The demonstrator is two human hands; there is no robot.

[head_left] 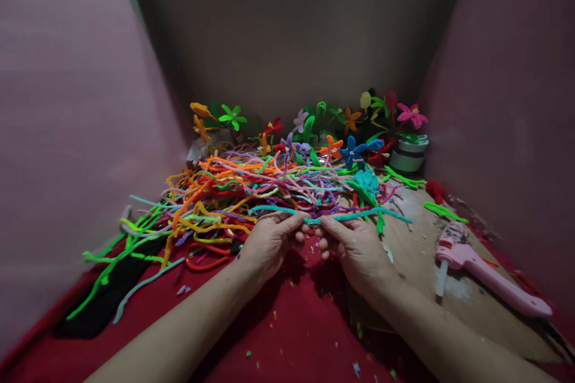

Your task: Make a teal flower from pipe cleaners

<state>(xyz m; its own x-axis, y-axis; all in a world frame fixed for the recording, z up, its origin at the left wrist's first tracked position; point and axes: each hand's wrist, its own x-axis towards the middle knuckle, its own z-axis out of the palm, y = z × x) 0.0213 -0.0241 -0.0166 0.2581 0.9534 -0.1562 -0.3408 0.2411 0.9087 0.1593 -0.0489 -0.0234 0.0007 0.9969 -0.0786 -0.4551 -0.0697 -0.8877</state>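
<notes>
Red cloth (pixel 287 341) runs under and in front of the pile of fuzzy stems (pixel 233 182); whatever carries it is covered. Pile is multicolored and tangled, individual stems hard to trace. Brown board (pixel 404 251) right of pile, partly hidden by right forearm. Black cloth (pixel 101 302) left-front of pile, green stems across it.

Row of fuzzy flowers (pixel 353 149) behind pile; rear ones dim and overlapping. Left hand (pixel 269 242) and right hand (pixel 359 248) both just in front of pile, fingertips closed in a pinch on the turquoise stem (pixel 312 221). Grip points close together, several fingers curled out of sight.

Pink glue gun (pixel 489 278) on board, well right of pile; cord cut off at frame edge. Lidded jar (pixel 408 157) at pile's right rear, label unreadable. Red-handled scissors (pixel 204 267) at pile's front left, blades mostly hidden near left hand.

Turquoise stem spans pile's front edge, sticking out past both hands; can't tell if it's one length. White round thing (pixel 387 252) mostly behind right hand. Tiny scraps (pixel 248 353) on red cloth in front of pile.
</notes>
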